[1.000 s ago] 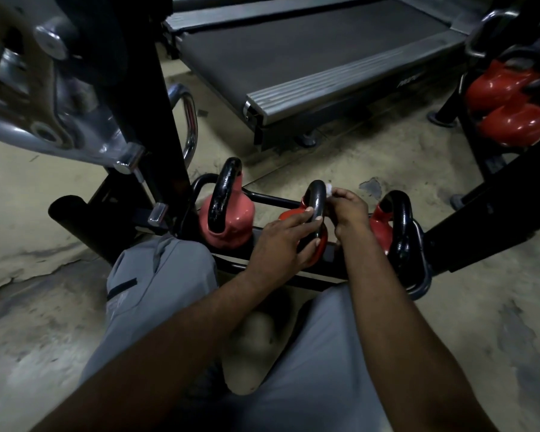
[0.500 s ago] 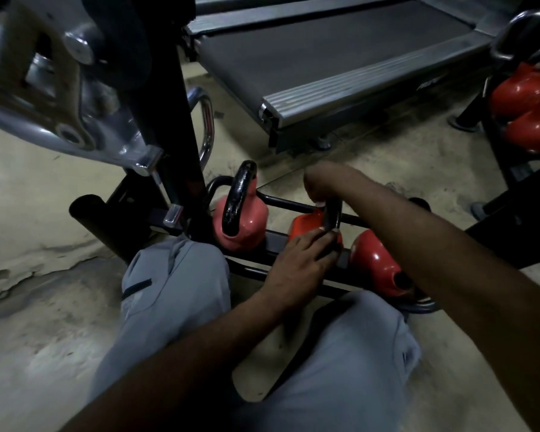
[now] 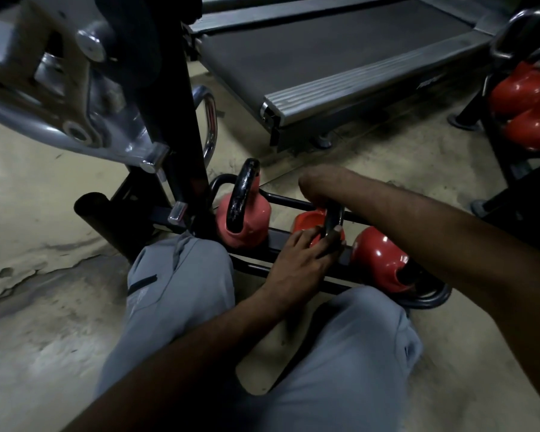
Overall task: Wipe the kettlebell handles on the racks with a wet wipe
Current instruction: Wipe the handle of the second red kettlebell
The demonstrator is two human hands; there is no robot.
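Three red kettlebells with black handles sit in a low black rack (image 3: 281,199) on the floor in front of my knees. My right hand (image 3: 317,188) curls over the top of the middle kettlebell's handle (image 3: 332,221), and the wet wipe is hidden under its fingers. My left hand (image 3: 304,257) lies on the middle kettlebell (image 3: 304,221), with thumb and fingers holding the lower part of the handle. The left kettlebell (image 3: 247,222) stands untouched. My right forearm crosses above the right kettlebell (image 3: 378,258) and hides its handle.
A black and chrome machine frame (image 3: 175,126) stands close on the left. A treadmill (image 3: 340,57) lies behind the rack. Another rack with red kettlebells (image 3: 527,101) is at the far right. The floor is worn concrete.
My right hand has moved from the right side of the middle handle up and over its top. My left hand has slid lower on that handle. The wipe is no longer visible.
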